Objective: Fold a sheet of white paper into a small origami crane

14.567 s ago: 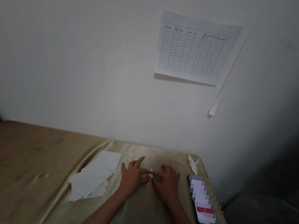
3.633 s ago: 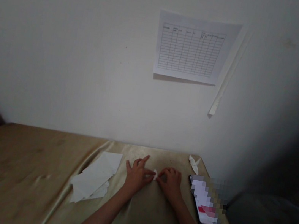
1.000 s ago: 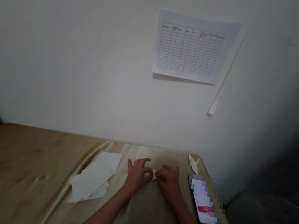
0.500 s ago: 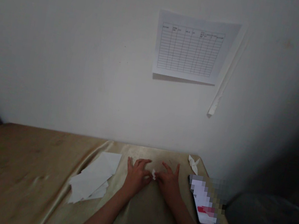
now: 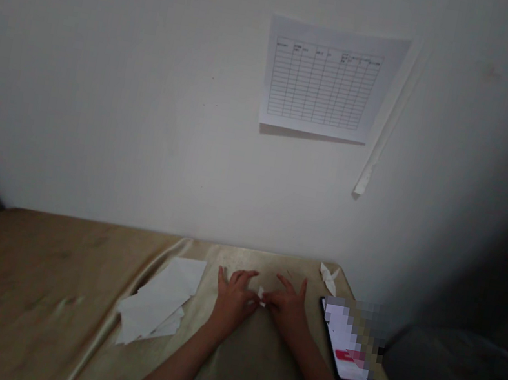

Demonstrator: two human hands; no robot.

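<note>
Between my two hands is a small piece of folded white paper, mostly covered by fingertips. My left hand pinches it from the left with thumb and index finger, the other fingers raised and spread. From the right, my right hand pinches the same paper, its outer fingers also lifted. Left of my left hand lies a fanned stack of white paper sheets. A folded white paper figure rests at the table's far right corner.
A phone with its screen lit lies near the right edge of the cloth-covered table. On the wall behind hangs a printed sheet with a grid, beside a strip of white tape. A dark rounded shape stands at the right.
Both hands have shifted very slightly, still pinching the small folded paper, whose visible part looks a little different. The stack, phone and paper figure stay put.
</note>
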